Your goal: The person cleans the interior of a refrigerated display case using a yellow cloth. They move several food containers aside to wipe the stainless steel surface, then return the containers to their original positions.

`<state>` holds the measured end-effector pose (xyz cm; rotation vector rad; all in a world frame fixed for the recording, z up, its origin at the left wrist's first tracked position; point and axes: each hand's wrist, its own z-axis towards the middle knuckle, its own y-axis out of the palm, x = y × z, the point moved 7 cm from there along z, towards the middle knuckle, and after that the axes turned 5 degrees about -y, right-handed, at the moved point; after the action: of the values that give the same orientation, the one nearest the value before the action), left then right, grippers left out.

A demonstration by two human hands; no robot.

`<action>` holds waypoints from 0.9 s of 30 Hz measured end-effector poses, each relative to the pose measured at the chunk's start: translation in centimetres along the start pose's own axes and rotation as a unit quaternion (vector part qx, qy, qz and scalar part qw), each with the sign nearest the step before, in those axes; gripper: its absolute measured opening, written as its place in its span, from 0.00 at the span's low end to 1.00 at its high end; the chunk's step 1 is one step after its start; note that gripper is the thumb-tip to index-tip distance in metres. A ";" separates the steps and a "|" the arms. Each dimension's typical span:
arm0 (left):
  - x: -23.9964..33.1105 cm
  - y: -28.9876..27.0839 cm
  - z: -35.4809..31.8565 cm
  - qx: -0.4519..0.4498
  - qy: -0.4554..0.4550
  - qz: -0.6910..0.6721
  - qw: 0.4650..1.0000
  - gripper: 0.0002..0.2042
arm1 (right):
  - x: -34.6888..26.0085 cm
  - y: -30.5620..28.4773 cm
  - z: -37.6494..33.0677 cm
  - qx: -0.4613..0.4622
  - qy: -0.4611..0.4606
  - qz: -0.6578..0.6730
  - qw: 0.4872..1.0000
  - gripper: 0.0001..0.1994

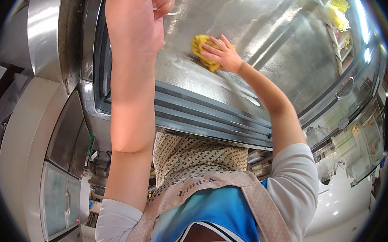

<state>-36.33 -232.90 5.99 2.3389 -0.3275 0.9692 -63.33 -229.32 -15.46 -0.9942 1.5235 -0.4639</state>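
My right hand (223, 55) presses a crumpled yellow cloth (202, 51) onto the metal floor (183, 75) of a steel case, its fingers spread over the cloth. Greyish wet streaks lie on the metal beside it. Raised at the upper left, close to the camera, my left hand (140, 17) has its fingers curled in. The upper edge of the picture cuts that hand off, and I cannot make out what is in it, if anything.
Grey grooved rails (203, 108) run along the near edge of the case. White trays (340, 51) with yellow vegetables (337, 17) stand at its far right, by curved glass (343, 123). A steel panel (46, 28) rises at the left, above a glass-doored cabinet (54, 197).
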 end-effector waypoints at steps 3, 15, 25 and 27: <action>-0.4 -0.6 0.3 0.011 -0.001 -0.004 1.000 0.11 | -1.5 -2.4 7.5 0.096 0.024 -0.016 0.995 0.43; -0.2 -0.9 0.2 0.021 0.025 0.023 0.999 0.12 | -4.8 -2.4 15.5 0.034 -0.102 -0.173 0.979 0.09; -0.6 -0.3 0.2 -0.013 -0.028 -0.014 0.999 0.11 | 2.6 -4.0 0.9 0.097 0.198 0.385 0.896 0.22; -1.0 -0.3 0.2 -0.017 -0.047 -0.018 0.999 0.11 | 3.4 -3.5 -1.4 0.071 0.238 0.647 0.721 0.24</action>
<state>-36.81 -232.79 5.08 2.3554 -0.3348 0.8326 -63.32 -234.30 -14.48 0.5110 2.1831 0.2253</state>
